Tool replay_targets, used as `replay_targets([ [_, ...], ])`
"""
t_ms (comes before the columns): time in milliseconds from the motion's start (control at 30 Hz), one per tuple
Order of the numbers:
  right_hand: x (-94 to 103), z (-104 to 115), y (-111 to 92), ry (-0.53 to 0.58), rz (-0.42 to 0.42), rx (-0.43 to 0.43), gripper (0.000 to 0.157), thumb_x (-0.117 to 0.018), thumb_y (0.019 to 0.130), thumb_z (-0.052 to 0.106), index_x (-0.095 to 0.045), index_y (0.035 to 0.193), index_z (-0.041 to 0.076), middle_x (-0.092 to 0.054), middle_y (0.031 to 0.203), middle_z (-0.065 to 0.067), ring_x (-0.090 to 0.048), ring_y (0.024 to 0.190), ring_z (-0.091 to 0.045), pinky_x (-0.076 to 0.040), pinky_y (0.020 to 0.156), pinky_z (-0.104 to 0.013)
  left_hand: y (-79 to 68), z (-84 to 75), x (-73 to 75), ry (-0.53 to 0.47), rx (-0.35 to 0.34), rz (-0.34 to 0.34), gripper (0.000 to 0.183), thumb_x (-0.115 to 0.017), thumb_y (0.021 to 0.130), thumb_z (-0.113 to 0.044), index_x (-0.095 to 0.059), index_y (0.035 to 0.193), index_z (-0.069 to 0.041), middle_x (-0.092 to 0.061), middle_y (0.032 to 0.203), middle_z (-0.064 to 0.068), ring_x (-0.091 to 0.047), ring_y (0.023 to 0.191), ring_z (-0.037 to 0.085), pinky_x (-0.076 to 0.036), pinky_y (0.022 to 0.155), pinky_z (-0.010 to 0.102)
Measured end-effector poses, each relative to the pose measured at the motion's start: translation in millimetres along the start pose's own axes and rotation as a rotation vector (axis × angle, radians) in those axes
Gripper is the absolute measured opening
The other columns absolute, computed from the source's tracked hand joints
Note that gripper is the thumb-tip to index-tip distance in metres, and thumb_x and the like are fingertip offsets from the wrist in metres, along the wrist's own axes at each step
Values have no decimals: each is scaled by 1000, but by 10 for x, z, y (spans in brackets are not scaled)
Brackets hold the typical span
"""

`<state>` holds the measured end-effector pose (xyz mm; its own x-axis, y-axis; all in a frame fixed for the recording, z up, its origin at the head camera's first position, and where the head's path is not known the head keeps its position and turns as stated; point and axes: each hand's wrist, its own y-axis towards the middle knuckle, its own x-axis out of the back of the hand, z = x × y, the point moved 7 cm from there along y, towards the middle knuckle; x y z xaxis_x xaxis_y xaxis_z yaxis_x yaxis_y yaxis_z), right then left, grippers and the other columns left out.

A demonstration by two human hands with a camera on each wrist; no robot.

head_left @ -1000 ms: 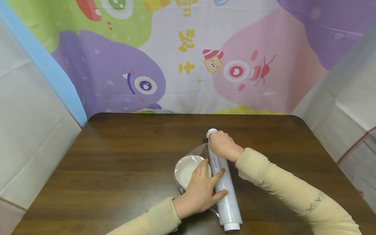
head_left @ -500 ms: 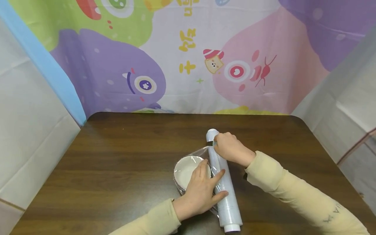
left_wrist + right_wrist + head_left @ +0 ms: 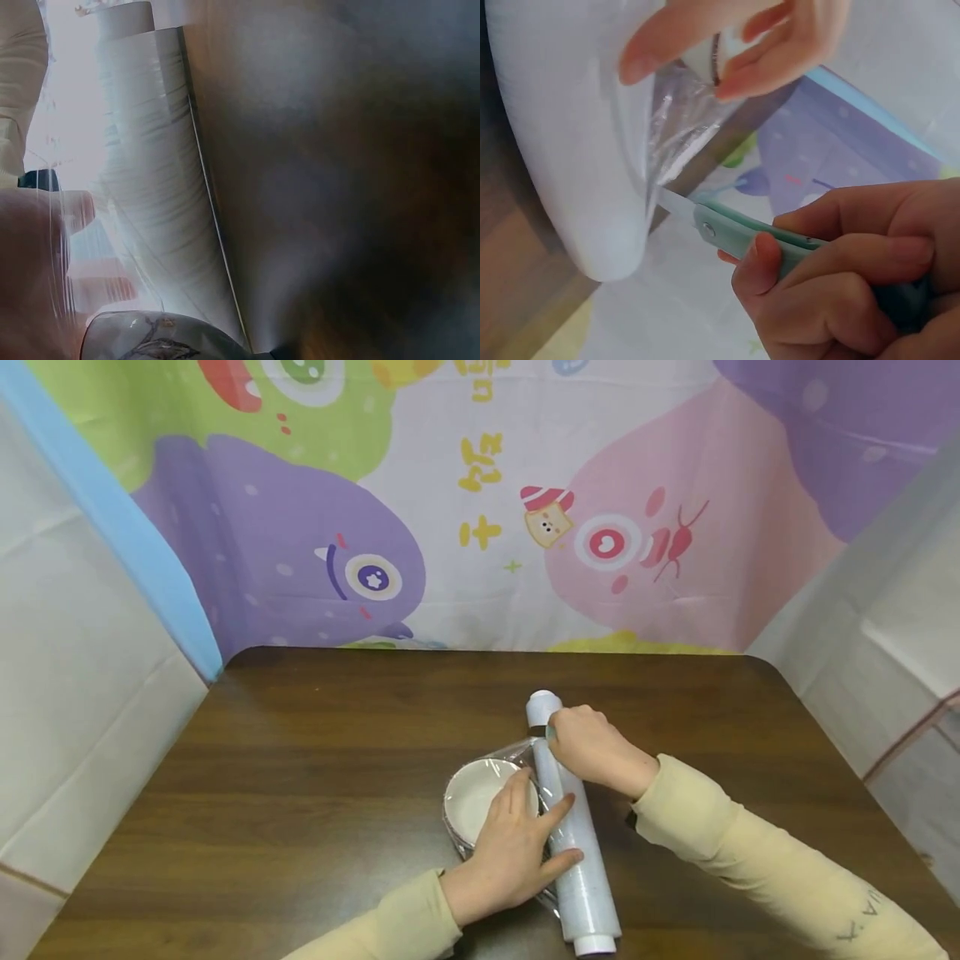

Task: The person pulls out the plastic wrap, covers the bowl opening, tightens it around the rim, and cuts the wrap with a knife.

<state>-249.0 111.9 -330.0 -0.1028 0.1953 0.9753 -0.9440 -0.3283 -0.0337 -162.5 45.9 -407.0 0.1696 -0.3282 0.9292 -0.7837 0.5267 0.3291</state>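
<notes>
A white bowl (image 3: 474,800) stands near the table's middle, clear plastic film (image 3: 513,750) stretched over it from a roll of cling film (image 3: 583,860) at its right. Over the bowl's right side rests my left hand (image 3: 510,852), fingers straight and spread, thumb and forefinger reaching onto the roll. My right hand (image 3: 600,747) is at the roll's far part and grips a folding knife (image 3: 746,234) with a pale green handle. In the right wrist view its blade (image 3: 676,202) meets the film beside the roll. The bowl's patterned outer wall (image 3: 150,337) shows in the left wrist view.
The dark wooden table (image 3: 315,777) has rounded far corners. Behind it hangs a cloth (image 3: 480,593) printed with cartoon figures, and pale panels (image 3: 82,677) stand at both sides.
My right hand has moved with the knife rightward and a little nearer along the roll. Film near the roll's far end now sits lower. My left hand has stayed in place.
</notes>
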Motion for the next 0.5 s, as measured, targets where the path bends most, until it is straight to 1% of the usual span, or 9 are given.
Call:
replay_targets([
  [67,27,16,-38,-1,-6,19,11,-51,80,4,-58,72,1,-51,61,-7,-46,54,-18,-41,48,-31,-10,1,1,-5,-4,-6,57,-53,82,-58,-51,129,-26,-34,132,28,-31,127,36,-34,99,44],
  [133,13,24,-44,7,-3,28,11,-51,80,3,-58,71,1,-50,60,-6,-45,53,-18,-40,47,-30,-15,-1,5,-8,-13,-23,57,-54,81,-58,-52,129,-26,-35,132,28,-32,127,36,-34,99,44],
  [267,-62,39,19,13,-12,31,12,-52,81,3,-58,71,1,-52,60,-8,-47,53,-18,-40,45,-29,-15,3,21,-8,-23,-45,57,-55,81,-57,-53,128,-25,-35,131,29,-32,126,37,-35,98,44],
  [400,-138,54,57,7,-27,41,10,-53,82,4,-61,78,-1,-56,66,-11,-50,54,-18,-43,46,-30,-15,8,37,5,-26,-50,57,-55,81,-57,-52,128,-25,-36,131,29,-33,126,36,-35,98,44],
  [500,-145,69,1,20,-17,56,13,-54,81,3,-64,86,-3,-58,69,-11,-49,55,-18,-42,47,-29,-24,12,37,18,-25,-39,58,-54,81,-58,-52,129,-26,-37,130,28,-32,126,36,-35,98,44],
])
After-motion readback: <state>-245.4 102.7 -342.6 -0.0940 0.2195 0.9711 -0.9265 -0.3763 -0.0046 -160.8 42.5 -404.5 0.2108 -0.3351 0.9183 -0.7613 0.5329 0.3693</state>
